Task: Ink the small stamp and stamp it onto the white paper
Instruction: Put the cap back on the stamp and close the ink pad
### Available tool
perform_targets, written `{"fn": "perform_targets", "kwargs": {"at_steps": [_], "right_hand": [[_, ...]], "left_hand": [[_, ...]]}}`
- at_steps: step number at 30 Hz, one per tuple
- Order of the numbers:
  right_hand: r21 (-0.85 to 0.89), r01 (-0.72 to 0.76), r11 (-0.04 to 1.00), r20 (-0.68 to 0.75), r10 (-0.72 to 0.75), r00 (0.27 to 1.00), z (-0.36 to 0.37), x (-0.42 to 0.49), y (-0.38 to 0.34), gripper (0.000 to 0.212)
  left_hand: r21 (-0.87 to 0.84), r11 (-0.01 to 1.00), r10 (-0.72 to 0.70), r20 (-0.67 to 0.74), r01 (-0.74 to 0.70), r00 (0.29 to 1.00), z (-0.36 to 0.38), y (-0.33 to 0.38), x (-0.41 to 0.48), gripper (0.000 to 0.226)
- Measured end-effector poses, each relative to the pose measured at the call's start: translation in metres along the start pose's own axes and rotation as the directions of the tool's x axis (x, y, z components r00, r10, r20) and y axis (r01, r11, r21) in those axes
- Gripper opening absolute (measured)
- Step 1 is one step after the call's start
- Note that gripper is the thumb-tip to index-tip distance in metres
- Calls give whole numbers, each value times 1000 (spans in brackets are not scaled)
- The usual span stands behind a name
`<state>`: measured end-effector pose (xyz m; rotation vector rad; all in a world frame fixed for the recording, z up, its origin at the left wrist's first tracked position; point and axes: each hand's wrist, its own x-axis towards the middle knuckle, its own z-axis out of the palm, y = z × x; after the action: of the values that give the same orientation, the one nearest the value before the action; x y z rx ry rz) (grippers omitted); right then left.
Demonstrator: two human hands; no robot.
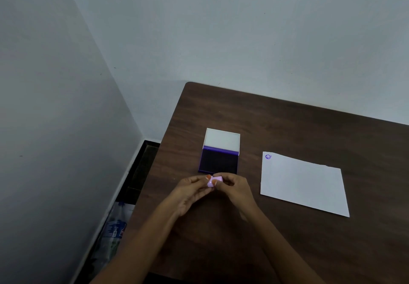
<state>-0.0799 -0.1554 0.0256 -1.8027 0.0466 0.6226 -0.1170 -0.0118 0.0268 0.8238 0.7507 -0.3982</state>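
the small stamp (214,181), a pale pink-lilac block, sits pinched between both hands just above the table (287,128), directly in front of the near edge of the open ink pad (219,160). it is held at the meeting point of the two grips, with the left hand (192,191) closing on it from the left and the right hand (234,189) from the right. its long axis seems to run roughly left to right, tilted a little, with one flat lilac face turned up toward the camera; which end carries the printing face cannot be told, since fingers cover much of it.

both grips are narrowed to a pinch on the stamp: the left thumb, with an orange-painted nail (208,177), presses its upper left side, and the right fingertips (221,176) curl over its top and right end. the remaining fingers of each hand are loosely curled.

the ink pad lies with its white lid (222,139) folded back away from the person and its dark purple pad surface exposed. to the right, well apart from the hands, lies the white paper (303,186), flat on the table, bearing one small purple stamped mark (268,156) in its far left corner. left of the table, on the floor, lies a plastic bottle (114,228).
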Motion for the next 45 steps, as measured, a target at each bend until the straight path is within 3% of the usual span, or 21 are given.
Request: {"fn": "perform_targets", "kwargs": {"at_steps": [2,5,8,11,17,21,24,30,33,38,45], "right_hand": [[4,-32,999,-9,32,999,2,0,2,31],[-96,8,995,-66,-15,998,7,3,3,29],[-310,112,944,-84,-144,986,13,9,4,21],[-476,186,860,-22,-223,975,16,14,10,18],[-605,217,766,68,-222,973,21,20,21,19],[-610,204,766,89,-189,978,23,24,23,22],[-573,151,805,94,-118,989,18,26,19,36],[-213,82,974,-296,-144,944,-24,53,-7,26],[-159,34,987,-376,-92,922,-40,77,-16,31],[-130,10,992,-366,-57,929,-40,99,-22,35],[-170,-20,985,-312,-35,950,-25,109,-17,34]], "left_hand": [[49,999,10,4,-10,1000,-3,-4,1,17],[258,965,54,-68,-35,996,-2,-6,3,14],[439,889,270,-266,-133,925,-2,-5,11,16],[506,837,417,-346,-207,840,-8,0,17,19],[581,774,515,-348,-251,783,-13,7,25,18],[493,829,482,-391,-264,784,-11,11,33,20],[455,847,476,-417,-275,774,-7,17,40,21],[585,753,579,-371,-301,726,8,44,61,20],[650,698,611,-323,-300,723,21,55,73,26],[680,672,559,-205,-294,803,40,61,87,38],[741,603,584,-156,-297,797,52,59,95,35]]}}
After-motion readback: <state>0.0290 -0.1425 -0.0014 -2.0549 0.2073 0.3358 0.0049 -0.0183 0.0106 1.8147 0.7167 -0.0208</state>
